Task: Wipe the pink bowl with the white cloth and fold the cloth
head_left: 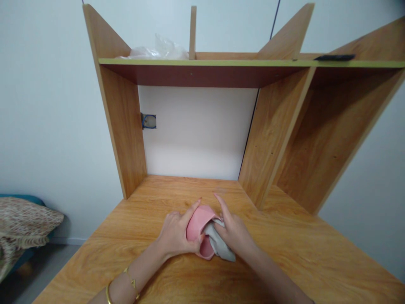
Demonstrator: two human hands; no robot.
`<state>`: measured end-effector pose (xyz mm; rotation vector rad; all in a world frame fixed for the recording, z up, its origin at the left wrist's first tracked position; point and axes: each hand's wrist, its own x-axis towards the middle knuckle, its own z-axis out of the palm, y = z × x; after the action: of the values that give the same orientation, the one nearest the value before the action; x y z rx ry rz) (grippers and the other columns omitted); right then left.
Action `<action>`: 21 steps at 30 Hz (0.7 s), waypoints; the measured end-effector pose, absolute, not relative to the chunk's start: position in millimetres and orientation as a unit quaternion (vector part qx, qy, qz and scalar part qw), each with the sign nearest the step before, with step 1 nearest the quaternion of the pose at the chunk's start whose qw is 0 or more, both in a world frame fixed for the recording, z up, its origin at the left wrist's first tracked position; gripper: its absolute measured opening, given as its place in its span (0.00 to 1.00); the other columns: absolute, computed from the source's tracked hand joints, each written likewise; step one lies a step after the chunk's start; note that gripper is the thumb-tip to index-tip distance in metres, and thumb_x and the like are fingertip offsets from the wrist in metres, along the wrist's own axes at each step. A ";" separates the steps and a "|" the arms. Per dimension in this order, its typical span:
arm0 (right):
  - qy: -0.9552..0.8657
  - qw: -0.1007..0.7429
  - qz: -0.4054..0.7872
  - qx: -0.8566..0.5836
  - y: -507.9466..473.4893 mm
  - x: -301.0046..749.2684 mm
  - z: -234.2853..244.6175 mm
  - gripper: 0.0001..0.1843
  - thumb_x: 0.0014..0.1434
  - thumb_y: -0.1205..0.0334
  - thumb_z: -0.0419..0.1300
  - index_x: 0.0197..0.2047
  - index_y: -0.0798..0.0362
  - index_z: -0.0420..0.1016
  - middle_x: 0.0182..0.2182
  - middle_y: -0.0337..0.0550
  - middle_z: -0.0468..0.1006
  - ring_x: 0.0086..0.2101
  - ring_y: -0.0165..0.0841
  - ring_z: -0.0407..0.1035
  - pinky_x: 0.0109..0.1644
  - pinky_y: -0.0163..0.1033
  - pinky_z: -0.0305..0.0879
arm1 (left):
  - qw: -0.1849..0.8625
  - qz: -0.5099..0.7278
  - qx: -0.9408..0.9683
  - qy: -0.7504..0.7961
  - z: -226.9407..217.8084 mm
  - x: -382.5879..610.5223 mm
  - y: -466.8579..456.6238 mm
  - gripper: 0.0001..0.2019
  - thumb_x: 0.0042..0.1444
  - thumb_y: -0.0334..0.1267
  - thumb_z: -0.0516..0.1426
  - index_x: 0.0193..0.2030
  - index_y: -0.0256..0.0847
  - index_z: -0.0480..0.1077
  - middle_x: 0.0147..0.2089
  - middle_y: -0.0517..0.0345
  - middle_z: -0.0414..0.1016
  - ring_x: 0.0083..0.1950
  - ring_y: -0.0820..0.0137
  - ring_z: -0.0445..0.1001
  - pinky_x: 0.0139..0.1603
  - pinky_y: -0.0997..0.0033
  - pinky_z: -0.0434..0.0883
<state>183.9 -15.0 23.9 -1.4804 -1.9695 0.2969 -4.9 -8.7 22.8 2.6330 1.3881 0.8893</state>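
A pink hollow vessel [200, 220], cup-like with angular sides, lies tipped on its side over the wooden desk top [152, 278], its opening turned toward the lower right. My left hand [177, 232] grips it from the left, thumb at the rim. A light grey cloth [220, 242] is bunched at the opening, partly inside, with its loose end hanging out to the right. My right hand [232, 230] holds the cloth against the rim, the index finger stretched out above. The fingertips behind the cloth are hidden.
A wooden shelf unit [202, 62] rises at the back of the desk. On it lie a clear plastic bag [158, 50] and a flat black object [335, 57]. An open wall socket box [148, 121] shows blue wire. A patterned throw [25, 221] covers furniture at left.
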 end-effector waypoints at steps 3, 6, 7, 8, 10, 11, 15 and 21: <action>-0.717 0.381 0.165 -0.559 -12.4 184.7 19.2 0.37 0.50 0.68 0.48 0.62 0.52 0.39 0.23 0.37 0.72 0.25 0.33 0.68 0.29 0.33 0.59 | 0.065 0.324 0.828 0.454 24.2 -5.0 -7.6 0.34 0.50 0.54 0.48 0.62 0.42 0.47 0.30 0.57 0.72 0.30 0.64 0.70 0.37 0.66 0.65; -0.665 0.459 0.219 -0.547 -7.4 184.1 15.8 0.35 0.51 0.67 0.47 0.62 0.53 0.40 0.28 0.38 0.74 0.26 0.31 0.69 0.31 0.34 0.63 | 0.146 0.363 0.803 0.449 26.4 -1.9 -9.2 0.37 0.52 0.53 0.49 0.64 0.39 0.39 0.35 0.56 0.72 0.33 0.65 0.71 0.39 0.66 0.65; -0.650 0.487 0.231 -0.535 -5.5 183.6 15.1 0.33 0.52 0.66 0.47 0.61 0.53 0.41 0.32 0.40 0.74 0.29 0.31 0.70 0.33 0.35 0.65 | 0.169 0.374 0.798 0.441 26.5 0.1 -10.4 0.39 0.51 0.53 0.50 0.64 0.38 0.37 0.39 0.54 0.71 0.36 0.64 0.71 0.41 0.65 0.65; -0.637 0.515 0.239 -0.521 -3.6 183.0 14.3 0.32 0.52 0.66 0.47 0.60 0.53 0.42 0.37 0.43 0.74 0.33 0.32 0.70 0.37 0.36 0.65 | 0.188 0.384 0.795 0.429 26.1 2.6 -11.8 0.41 0.50 0.53 0.52 0.64 0.38 0.35 0.44 0.51 0.70 0.41 0.63 0.70 0.43 0.64 0.65; -0.620 0.556 0.251 -0.494 0.3 181.4 11.9 0.30 0.52 0.66 0.47 0.59 0.53 0.45 0.44 0.46 0.71 0.41 0.32 0.68 0.44 0.38 0.64 | 0.224 0.408 0.791 0.397 24.3 8.1 -14.6 0.44 0.49 0.51 0.55 0.64 0.38 0.33 0.53 0.46 0.63 0.49 0.61 0.66 0.48 0.64 0.63; -0.614 0.566 0.257 -0.486 2.2 180.5 10.2 0.30 0.51 0.66 0.48 0.58 0.53 0.47 0.46 0.47 0.70 0.43 0.32 0.67 0.46 0.38 0.63 | 0.240 0.419 0.787 0.384 23.0 10.6 -15.7 0.43 0.49 0.49 0.55 0.63 0.37 0.32 0.55 0.45 0.60 0.52 0.62 0.64 0.50 0.64 0.62; -0.599 0.571 0.288 -0.483 9.6 177.4 0.5 0.28 0.49 0.65 0.51 0.54 0.54 0.51 0.43 0.47 0.72 0.43 0.34 0.67 0.47 0.40 0.63 | 0.286 0.433 0.763 0.385 20.6 15.5 -17.2 0.40 0.51 0.44 0.55 0.62 0.36 0.34 0.51 0.46 0.64 0.48 0.65 0.67 0.47 0.66 0.65; -0.597 0.543 0.259 -0.530 14.0 181.2 -0.4 0.37 0.44 0.62 0.58 0.56 0.53 0.49 0.36 0.43 0.74 0.38 0.35 0.70 0.40 0.39 0.65 | 0.266 0.417 0.763 0.416 27.4 12.6 -17.8 0.38 0.48 0.43 0.56 0.61 0.37 0.41 0.44 0.52 0.69 0.37 0.67 0.71 0.39 0.69 0.68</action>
<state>181.2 14.0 -0.4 -1.2592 -1.4174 0.6151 12.6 -17.8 27.4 2.0605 1.1235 1.1256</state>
